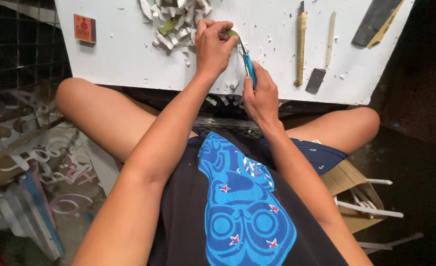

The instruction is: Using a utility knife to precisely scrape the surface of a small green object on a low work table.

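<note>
On white board (129, 54) | left hand (213, 44) pinches green piece (232, 33) | right hand (261, 96) grips blue knife (249, 66)

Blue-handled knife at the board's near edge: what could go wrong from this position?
1. The blue-handled knife in the right hand has its tip right at the left hand fingers pinching the small green piece; a slip could cut them.
2. The cut sits near the white board edge, above bare legs; a dropped blade might land there.

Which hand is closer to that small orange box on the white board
Left. The left hand is out to the right of the orange box, near the white scraps; the right hand, gripping the blue knife, is farther right and lower.
</note>
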